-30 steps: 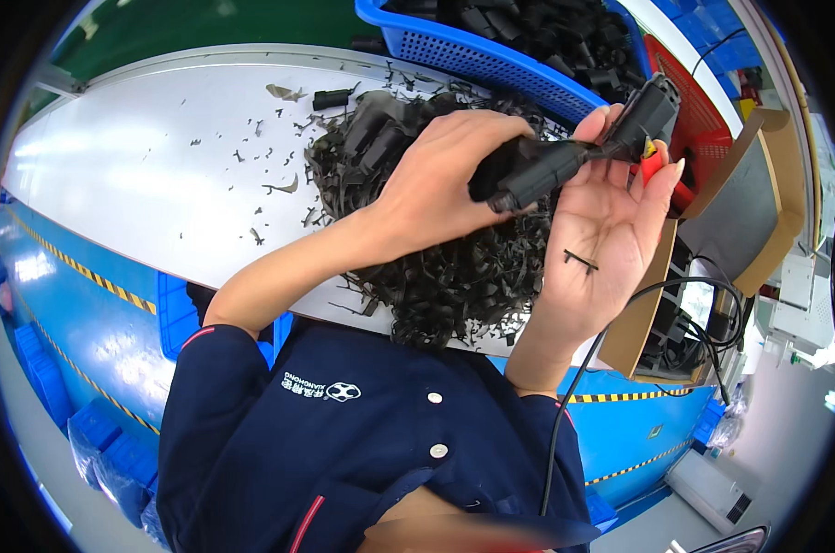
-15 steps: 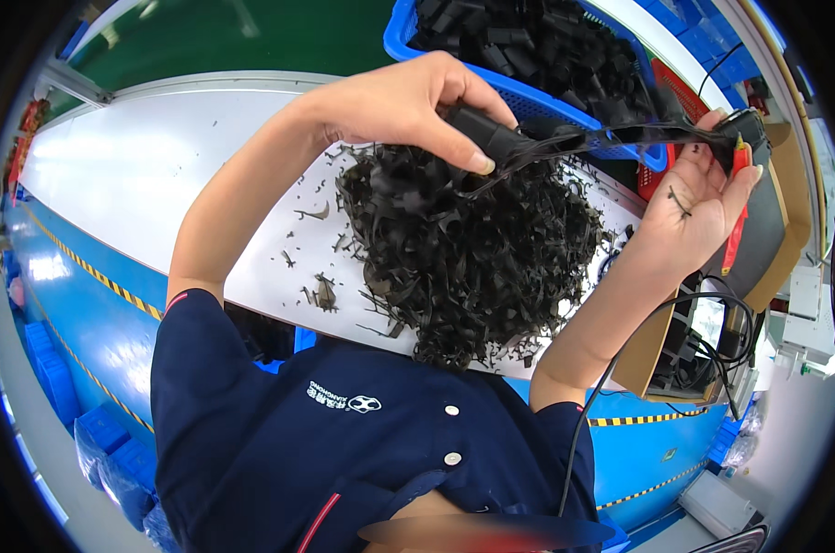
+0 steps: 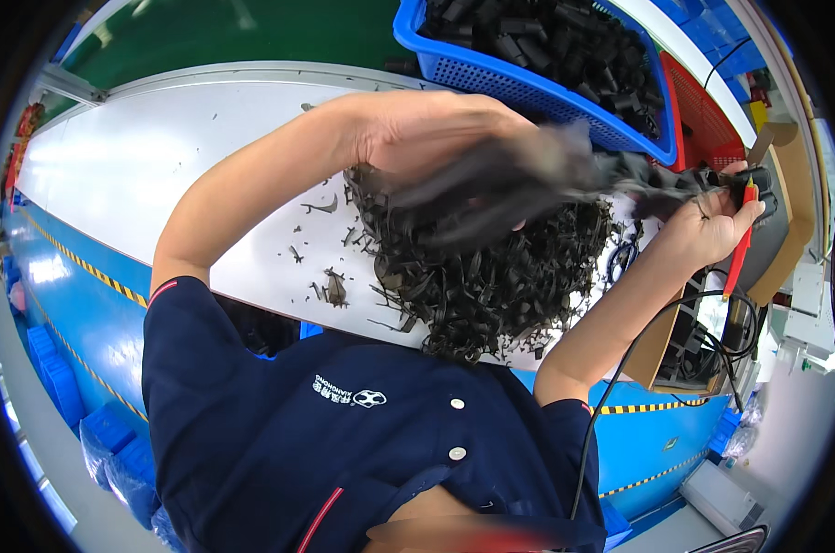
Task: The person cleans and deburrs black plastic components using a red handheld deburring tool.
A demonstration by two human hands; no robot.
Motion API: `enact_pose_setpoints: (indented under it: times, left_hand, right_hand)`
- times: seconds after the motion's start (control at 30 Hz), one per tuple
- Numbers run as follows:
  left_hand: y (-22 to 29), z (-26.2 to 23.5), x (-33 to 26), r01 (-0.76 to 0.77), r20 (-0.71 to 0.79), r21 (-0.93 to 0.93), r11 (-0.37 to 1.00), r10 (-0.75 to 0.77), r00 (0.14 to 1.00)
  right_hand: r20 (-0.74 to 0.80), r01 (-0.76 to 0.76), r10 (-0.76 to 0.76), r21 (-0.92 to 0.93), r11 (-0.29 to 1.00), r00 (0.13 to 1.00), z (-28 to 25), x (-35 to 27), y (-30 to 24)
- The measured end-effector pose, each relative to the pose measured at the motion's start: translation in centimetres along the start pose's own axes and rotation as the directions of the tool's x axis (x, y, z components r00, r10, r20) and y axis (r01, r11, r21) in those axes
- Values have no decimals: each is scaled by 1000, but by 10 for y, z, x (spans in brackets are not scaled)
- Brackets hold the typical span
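Note:
My left hand [image 3: 445,134] is over a pile of black plastic scraps [image 3: 491,286], its fingers smeared by motion. Dark blurred material [image 3: 477,189] streaks beneath it, and I cannot make out whether the fingers grip it. A blurred black strip [image 3: 643,175] stretches from there toward my right hand [image 3: 703,226]. That hand is closed at the right, with a slim red-and-yellow tool [image 3: 741,241] along the thumb and a black block-shaped part [image 3: 757,177] at the fingertips. A small dark scrap clings to the right palm.
A blue basket [image 3: 537,97] full of black parts stands at the far side, beside a red basket [image 3: 703,115]. Loose scraps litter the white table [image 3: 150,157]. An open cardboard box [image 3: 652,346] sits at the right, and a black cable [image 3: 611,392] crosses near my right forearm.
My left hand has swung to the right and lower, blurring; the black block clearly in it earlier is now smeared. My right hand has shifted slightly down, still with the red-and-yellow tool.

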State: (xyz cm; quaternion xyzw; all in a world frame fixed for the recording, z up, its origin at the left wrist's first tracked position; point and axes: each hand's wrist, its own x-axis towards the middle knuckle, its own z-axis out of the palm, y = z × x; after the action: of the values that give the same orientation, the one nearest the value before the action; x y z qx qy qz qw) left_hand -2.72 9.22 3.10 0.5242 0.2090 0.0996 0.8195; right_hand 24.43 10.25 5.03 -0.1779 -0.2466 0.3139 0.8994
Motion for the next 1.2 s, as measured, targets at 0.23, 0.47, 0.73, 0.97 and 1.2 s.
enact_pose_setpoints:
  times: [0.23,0.47,0.73,0.97,1.2]
  left_hand:
    - [-51,4,15,-182,-127,-540,822,134,983]
    - [-52,7,10,-205,-71,-678,706,216,974]
    - [-41,19,-9,-381,-374,-5,925,351,858]
    - [-34,31,-16,10,-268,948,319,779,566]
    - [-22,44,-16,54,-221,970,239,759,613]
  right_hand:
    - [48,117,-107,-364,924,993,-3,-37,20]
    - [-34,10,-26,-397,918,999,-28,-46,22]
    - [76,46,21,-783,621,997,-58,-68,20]
    - [175,181,-54,-878,444,983,-59,-65,0]
    - [262,195,171,-923,332,950,-23,-106,-20]
